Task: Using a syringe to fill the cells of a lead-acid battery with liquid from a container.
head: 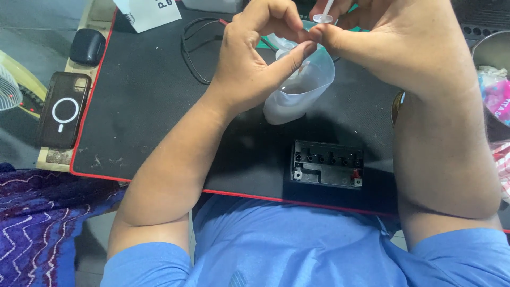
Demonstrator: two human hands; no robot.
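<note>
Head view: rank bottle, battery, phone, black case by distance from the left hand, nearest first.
From the left hand:
1. Bottle: translucent, touching the fingers, just right of the hand.
2. Battery: black, on the mat toward the person, lower right of the hand.
3. Black case: off the mat's left edge, far left.
4. Phone: left of the mat, below the case, farthest by a small margin.

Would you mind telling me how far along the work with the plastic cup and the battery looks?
Done: the black battery sits on the mat with its row of top ports open. In hand: both hands, left hand and right hand, pinch a small white tube over the translucent cup. Left: nothing yet reaches the battery.
</note>
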